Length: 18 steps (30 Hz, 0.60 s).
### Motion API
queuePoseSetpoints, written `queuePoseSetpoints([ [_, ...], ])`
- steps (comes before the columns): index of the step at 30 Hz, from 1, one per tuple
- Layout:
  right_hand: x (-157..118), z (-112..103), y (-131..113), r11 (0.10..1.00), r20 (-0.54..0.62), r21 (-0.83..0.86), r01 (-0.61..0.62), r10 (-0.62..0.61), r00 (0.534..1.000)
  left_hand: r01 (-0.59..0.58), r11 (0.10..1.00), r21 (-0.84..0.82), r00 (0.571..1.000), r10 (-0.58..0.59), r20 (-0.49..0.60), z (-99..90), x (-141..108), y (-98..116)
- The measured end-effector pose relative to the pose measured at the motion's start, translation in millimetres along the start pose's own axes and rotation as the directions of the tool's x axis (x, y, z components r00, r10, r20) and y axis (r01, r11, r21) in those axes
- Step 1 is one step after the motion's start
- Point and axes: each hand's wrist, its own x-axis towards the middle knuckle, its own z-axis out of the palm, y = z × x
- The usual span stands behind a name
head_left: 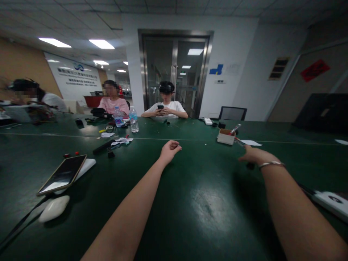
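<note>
My left hand (170, 150) is over the middle of the green table (174, 195). Its fingers are curled in toward the thumb, and whatever they may hold is hidden. Over on the right, my right hand (257, 155), with a silver bracelet (272, 164) at the wrist, stretches forward above the table. Its fingers are blurred, so their grip is unclear. A thin pen-like stick (239, 141) shows just beyond its fingertips; I cannot tell whether they touch it. Below the palm a small dark object (250, 165) shows partly. Just beyond stands a small open cardboard box (226, 137) with a stick-like item in it.
On the left lie a phone (63, 174), a white mouse-shaped object (54, 209) and a black strap. Two water bottles (133, 120) stand farther back among small clutter. A white device (333, 201) lies at right. Several people sit around, one person opposite (178, 107) holding a phone.
</note>
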Motion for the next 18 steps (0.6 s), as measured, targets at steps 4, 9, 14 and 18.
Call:
queuePoseSetpoints([
  [4,3.7,10.8,-109.2,0.997,0.379,0.024,0.074,-0.078,0.922,-0.036,0.999,-0.02,0.99,0.038,0.139,34.8,-5.2,37.1],
  [9,-20.7,40.3,-179.1,0.888,0.472,0.438,0.142,-0.361,0.804,-0.157,0.986,0.049,0.974,0.147,0.171,41.9,-21.1,78.3],
  [14,-42.6,41.1,-197.1,0.813,0.251,0.487,0.321,-0.482,0.84,-0.228,0.961,0.155,0.971,0.213,0.106,29.5,-47.7,94.0],
  [18,-59.9,42.2,-203.7,0.792,0.336,0.571,0.215,-0.465,0.819,-0.209,0.96,0.185,0.971,0.18,0.159,22.7,-64.5,98.7],
])
